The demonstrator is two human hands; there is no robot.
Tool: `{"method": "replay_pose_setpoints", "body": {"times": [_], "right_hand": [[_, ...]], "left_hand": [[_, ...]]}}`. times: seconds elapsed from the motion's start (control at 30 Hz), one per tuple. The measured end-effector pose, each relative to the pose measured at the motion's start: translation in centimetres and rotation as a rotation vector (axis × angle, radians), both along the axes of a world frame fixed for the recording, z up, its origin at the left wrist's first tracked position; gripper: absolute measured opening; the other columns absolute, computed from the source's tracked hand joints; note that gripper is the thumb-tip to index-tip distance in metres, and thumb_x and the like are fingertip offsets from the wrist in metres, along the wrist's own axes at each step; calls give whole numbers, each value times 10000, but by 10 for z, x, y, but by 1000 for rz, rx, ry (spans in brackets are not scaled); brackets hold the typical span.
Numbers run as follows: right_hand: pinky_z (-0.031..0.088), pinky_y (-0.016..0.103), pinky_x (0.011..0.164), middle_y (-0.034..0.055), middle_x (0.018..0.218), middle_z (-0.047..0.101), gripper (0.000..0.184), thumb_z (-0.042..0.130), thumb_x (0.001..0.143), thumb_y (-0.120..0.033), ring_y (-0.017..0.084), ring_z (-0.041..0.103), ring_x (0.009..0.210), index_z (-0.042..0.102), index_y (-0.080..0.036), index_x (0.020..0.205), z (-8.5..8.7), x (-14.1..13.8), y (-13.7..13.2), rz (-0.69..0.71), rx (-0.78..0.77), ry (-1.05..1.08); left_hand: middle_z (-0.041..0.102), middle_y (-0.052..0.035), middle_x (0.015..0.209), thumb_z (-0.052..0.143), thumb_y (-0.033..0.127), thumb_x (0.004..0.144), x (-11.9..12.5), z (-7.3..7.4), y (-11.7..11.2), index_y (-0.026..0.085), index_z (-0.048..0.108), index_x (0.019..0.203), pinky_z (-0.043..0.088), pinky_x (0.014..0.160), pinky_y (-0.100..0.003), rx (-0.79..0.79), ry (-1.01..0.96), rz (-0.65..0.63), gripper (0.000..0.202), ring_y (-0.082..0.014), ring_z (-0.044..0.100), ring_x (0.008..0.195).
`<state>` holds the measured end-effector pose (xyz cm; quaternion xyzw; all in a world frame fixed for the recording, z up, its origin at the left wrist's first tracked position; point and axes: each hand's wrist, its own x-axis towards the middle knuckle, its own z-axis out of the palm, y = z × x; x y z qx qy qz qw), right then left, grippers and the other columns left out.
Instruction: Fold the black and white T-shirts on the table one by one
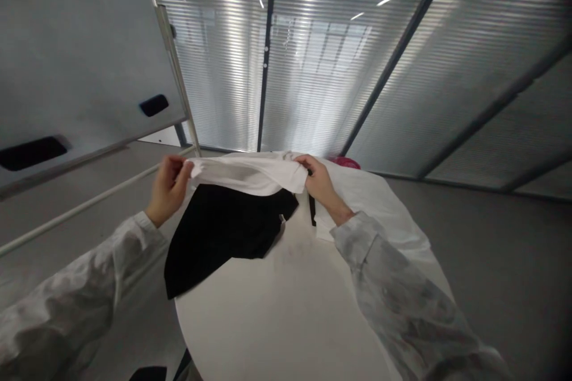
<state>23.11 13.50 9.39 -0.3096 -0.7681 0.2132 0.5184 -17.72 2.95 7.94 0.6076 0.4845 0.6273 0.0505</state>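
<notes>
A white cloth garment (250,174) stretches between my two hands above the far part of the table. My left hand (168,187) pinches its left end, and my right hand (319,181) grips its right end. Below it lies a black piece of clothing (218,226), spread over the table's left side and hanging past the edge. Another white garment (375,202) lies flat on the right, beside my right wrist. A narrow dark strip (312,209) shows just under my right hand. What kind of garment I hold cannot be made out.
The white table (277,315) has a rounded edge. A pink-red item (347,162) sits at its far side. To the left stands a whiteboard (80,59) on a frame with a pale rail (89,207). Behind the table runs a glass partition with blinds (313,59).
</notes>
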Motion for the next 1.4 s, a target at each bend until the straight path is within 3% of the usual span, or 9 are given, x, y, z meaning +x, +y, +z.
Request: {"method": "replay_pose_setpoints", "body": {"times": [0.07,0.17,0.37,0.63,0.83,0.97,1.1,1.23,1.4], "right_hand": [[557,358,922,23,1043,779,146,724,963,-293,225,696,959,745,-250,1101,7,-7,-17,2,33,49],[558,371,956,42,1128,777,223,720,946,-213,238,709,1024,740,-256,1164,1,-15,-42,60,68,-84],[536,455,1157,138,1407,734,513,615,910,-57,280,702,1299,690,-204,1397,-52,-23,-63,206,-41,-540],[515,460,1217,93,1498,721,582,545,955,-69,265,685,1379,656,-237,1502,-53,-3,-76,163,-58,-646],[552,626,1126,175,1330,763,411,720,982,-370,393,710,1256,706,-203,1357,-70,108,-72,-331,67,-675],[518,620,1199,178,1525,675,558,737,989,-521,395,649,1399,652,-234,1460,-99,178,-90,-322,64,-719],[509,610,1221,147,1582,641,546,703,1020,-528,378,633,1429,635,-280,1502,-113,206,-104,-352,64,-679],[580,575,1086,130,1246,779,242,608,1080,-445,356,726,1185,746,-273,1180,-113,212,-102,-403,58,-646],[587,512,930,108,1010,759,217,541,1104,-370,329,710,974,712,-263,1022,-111,213,-101,-448,17,-628]], "left_hand": [[643,2,898,710,566,1051,-22,11,-16,224,632,1139,478,649,-237,30,-21,27,362,-140,593,746],[722,-27,928,761,570,1007,-47,12,-41,224,714,1113,498,624,-233,-196,182,-92,365,-166,656,780],[787,-41,891,723,587,998,-44,-7,-63,268,841,1016,585,735,-281,-677,598,-545,341,-199,722,780],[679,-130,1487,729,576,1001,24,-28,-46,279,702,1434,506,1187,-442,-453,810,-573,526,-322,654,1362],[775,-69,1157,650,538,1065,49,-24,-42,293,779,1087,518,1060,-393,-455,975,-618,278,-268,744,1082],[779,-47,1052,625,524,1084,80,4,-49,291,763,1045,509,987,-383,-417,982,-629,273,-252,743,989],[789,-55,1100,647,514,1069,142,15,-42,298,748,1124,521,988,-419,-335,912,-626,245,-278,747,1022],[780,-85,1141,668,486,1054,211,-10,-17,277,728,1163,551,958,-443,-271,762,-564,244,-304,748,1055],[760,-102,1196,681,446,1043,261,-63,7,247,707,1200,581,945,-436,-275,538,-516,255,-294,748,1080]]}}
